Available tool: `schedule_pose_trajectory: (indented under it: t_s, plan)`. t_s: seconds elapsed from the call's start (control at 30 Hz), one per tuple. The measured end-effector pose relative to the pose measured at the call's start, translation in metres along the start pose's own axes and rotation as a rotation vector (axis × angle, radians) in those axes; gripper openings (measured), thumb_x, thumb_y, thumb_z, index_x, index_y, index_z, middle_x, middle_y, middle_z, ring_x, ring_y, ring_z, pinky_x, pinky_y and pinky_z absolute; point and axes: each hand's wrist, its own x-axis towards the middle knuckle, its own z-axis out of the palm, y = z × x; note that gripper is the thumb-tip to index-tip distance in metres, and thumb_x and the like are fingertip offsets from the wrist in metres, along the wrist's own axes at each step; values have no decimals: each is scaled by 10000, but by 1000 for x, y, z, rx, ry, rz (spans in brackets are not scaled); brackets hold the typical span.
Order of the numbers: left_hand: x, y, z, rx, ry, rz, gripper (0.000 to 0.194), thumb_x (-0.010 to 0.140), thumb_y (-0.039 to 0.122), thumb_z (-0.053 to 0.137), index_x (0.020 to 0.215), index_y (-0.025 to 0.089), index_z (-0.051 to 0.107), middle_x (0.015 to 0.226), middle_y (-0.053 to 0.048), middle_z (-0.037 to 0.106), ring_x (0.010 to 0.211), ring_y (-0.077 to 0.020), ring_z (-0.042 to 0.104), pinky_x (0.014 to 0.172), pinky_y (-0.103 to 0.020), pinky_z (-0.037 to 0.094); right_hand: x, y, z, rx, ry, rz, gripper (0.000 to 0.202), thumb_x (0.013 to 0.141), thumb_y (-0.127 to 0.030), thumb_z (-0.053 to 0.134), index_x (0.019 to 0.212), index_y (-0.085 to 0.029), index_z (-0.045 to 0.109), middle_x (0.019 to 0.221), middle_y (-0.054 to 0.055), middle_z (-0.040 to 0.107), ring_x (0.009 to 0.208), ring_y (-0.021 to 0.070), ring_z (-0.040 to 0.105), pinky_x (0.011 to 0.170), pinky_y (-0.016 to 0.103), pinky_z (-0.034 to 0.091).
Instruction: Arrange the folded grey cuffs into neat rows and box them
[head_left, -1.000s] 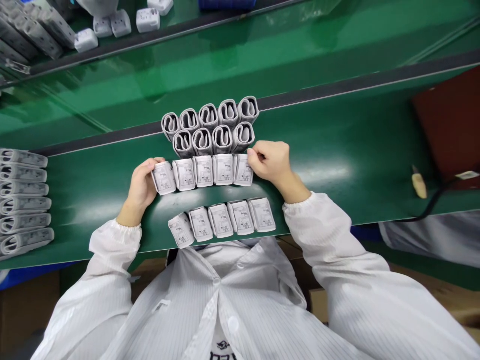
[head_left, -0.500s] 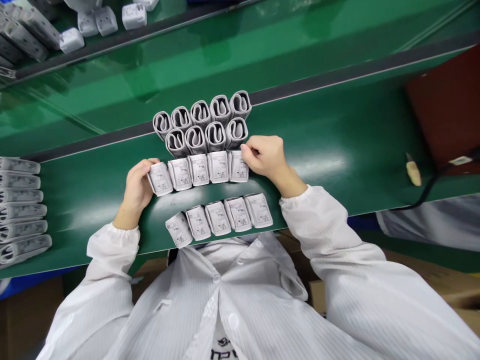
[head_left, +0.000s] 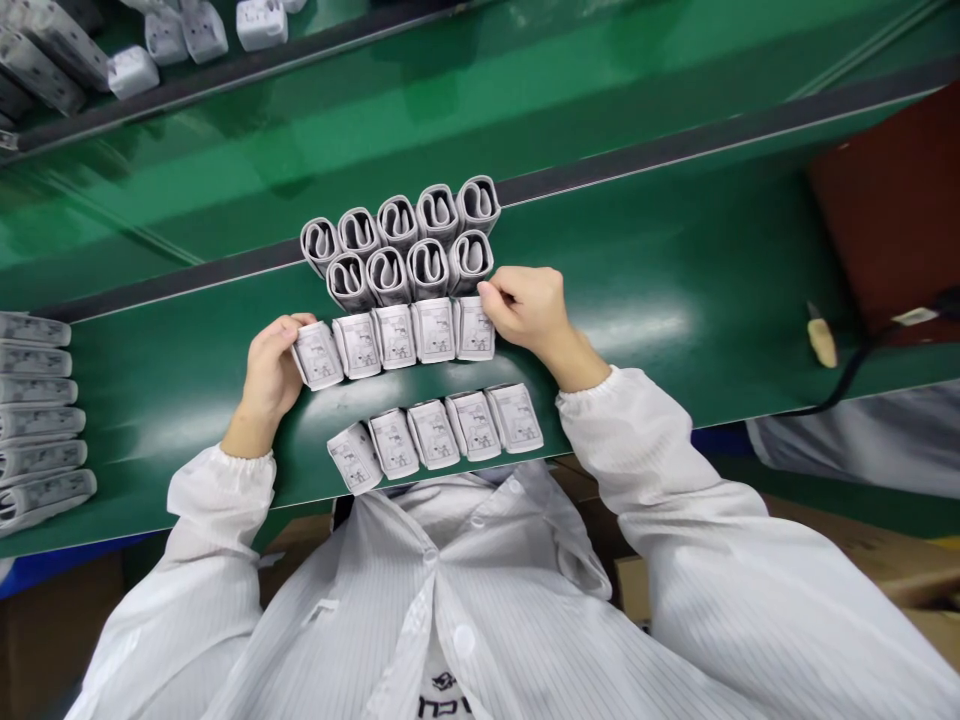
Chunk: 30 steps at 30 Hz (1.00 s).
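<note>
A row of several rolled grey cuffs [head_left: 397,336] with printed drawings lies in front of me on the green bench. At the row's left end, my left hand [head_left: 274,368] has its thumb and fingers closed on the end rolled cuff [head_left: 318,357]. My right hand [head_left: 526,308] is curled at the other end, its thumb and finger pinching the edge of the rightmost rolled cuff [head_left: 475,330]. Behind this row stand two more rows of rolled cuffs [head_left: 428,268], their spiral ends facing up. Nearer my body, another row of rolled cuffs [head_left: 433,434] lies along the front edge.
More rolled cuffs [head_left: 39,418] are stacked at the bench's left end. White devices [head_left: 133,72] sit on a shelf at the upper left. To the right are a small tool with a pale handle [head_left: 822,342], a black cable [head_left: 851,378] and a dark red board [head_left: 892,220].
Both hands keep their places at the two ends of the row. The whole view has shifted very slightly; no cuff has visibly moved on the bench.
</note>
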Motion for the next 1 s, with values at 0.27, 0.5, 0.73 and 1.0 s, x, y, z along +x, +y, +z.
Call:
schedule_pose_trajectory:
  t_s: [0.27, 0.5, 0.73, 1.0]
  plan:
    - [-1, 1, 0, 11, 2, -16, 411, 751, 475, 932, 628, 204, 648, 916, -72, 707, 850, -185, 648, 710, -270, 552, 3, -3, -5, -1, -50, 26, 601, 1198, -665, 192, 741, -284, 281, 627, -13, 339, 605, 178, 385, 642, 389, 311]
    - [-1, 2, 0, 20, -7, -20, 445, 755, 486, 940, 633, 203, 619, 921, -72, 702, 847, -185, 639, 705, -273, 533, 3, -4, -7, 2, -42, 14, 599, 1208, -656, 166, 752, -283, 277, 636, -5, 397, 601, 174, 389, 648, 397, 311]
    - [0, 2, 1, 30, 14, -19, 462, 761, 497, 943, 645, 203, 606, 908, -71, 689, 845, -183, 643, 706, -279, 532, 2, -9, -6, 43, -47, 37, 585, 1207, -629, 186, 748, -284, 295, 652, 3, 422, 616, 179, 413, 656, 394, 343]
    - [0, 3, 2, 38, 23, -34, 448, 729, 497, 945, 648, 202, 617, 924, -77, 696, 832, -187, 640, 693, -299, 526, 1, -12, -9, 61, -80, 114, 666, 1181, -716, 135, 718, -289, 353, 655, 24, 434, 650, 209, 461, 674, 411, 417]
